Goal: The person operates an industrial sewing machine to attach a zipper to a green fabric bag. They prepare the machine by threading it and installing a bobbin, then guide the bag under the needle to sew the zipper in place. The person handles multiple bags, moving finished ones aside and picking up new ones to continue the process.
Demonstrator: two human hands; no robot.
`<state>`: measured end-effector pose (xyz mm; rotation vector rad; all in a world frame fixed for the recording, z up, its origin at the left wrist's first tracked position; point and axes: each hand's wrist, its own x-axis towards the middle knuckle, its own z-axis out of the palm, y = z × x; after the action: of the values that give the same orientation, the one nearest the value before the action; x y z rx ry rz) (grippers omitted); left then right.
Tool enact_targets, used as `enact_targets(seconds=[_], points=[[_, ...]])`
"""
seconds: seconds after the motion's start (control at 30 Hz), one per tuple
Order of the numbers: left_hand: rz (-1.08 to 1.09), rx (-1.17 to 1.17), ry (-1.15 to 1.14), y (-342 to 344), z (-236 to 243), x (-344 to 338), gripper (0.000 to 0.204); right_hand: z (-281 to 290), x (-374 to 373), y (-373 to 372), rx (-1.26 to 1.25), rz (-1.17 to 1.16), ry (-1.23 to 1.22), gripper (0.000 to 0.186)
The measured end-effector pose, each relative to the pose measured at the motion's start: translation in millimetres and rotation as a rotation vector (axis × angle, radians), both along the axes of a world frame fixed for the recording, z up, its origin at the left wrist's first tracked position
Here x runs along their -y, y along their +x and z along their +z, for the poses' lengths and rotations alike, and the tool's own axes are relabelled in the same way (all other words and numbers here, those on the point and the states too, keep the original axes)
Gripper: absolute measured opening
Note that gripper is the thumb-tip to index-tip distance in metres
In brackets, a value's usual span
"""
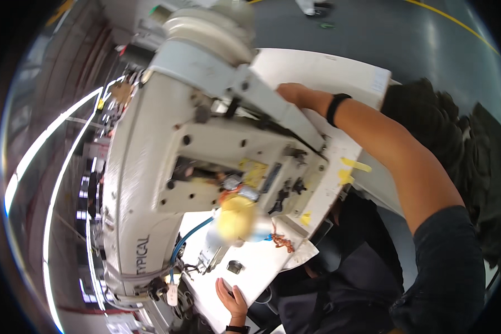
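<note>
A large cream industrial sewing machine (136,161) fills the middle and left, seen tilted. At the lower edge my left hand (232,300) rests on the white tabletop (261,266), thumb and fingers apart, holding nothing. Close to its fingertips is a small dark round piece (235,266) on the table. My right arm reaches across the right side to the far part of the table. There my right hand (294,94) is partly behind the machine's grey bar (284,111), its fingers hidden. A blurred pale yellow lump (236,218) shows in front of the machine's open housing.
A blue tube (190,235) curves beside the machine's arm. Orange threads (282,240) lie near the table edge, and yellow tape (348,170) sticks to the tabletop's side. Dark fabric (428,119) is heaped at the right. Beyond lies a grey floor (367,28) with yellow lines.
</note>
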<state>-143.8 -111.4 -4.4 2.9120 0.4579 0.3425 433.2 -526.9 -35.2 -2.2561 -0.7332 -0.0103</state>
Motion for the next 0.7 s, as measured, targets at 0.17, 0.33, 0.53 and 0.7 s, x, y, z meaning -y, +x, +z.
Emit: enact_targets(seconds=[0.17, 0.33, 0.53, 0.7], points=[[0.006, 0.045, -0.015, 0.5, 1.7, 2.0, 0.057, -45.3, -12.3, 17.8, -0.183, -0.019, 0.627, 0.032], [-0.1, 0.114, -0.039, 32.1, -9.8, 0.1, 0.058, -83.3, 37.9, 59.2, -0.471, -0.007, 1.01, 0.028], [-0.007, 0.096, -0.003, -0.7, 1.4, -2.1, 0.058, -74.2, 37.4, 16.6, -0.358, -0.176, 0.654, 0.028], [-0.03, 0.119, 0.009, 3.7, 3.8, -4.6, 0.058, -57.7, 80.1, 12.2, -0.271, -0.278, 0.445, 0.029]])
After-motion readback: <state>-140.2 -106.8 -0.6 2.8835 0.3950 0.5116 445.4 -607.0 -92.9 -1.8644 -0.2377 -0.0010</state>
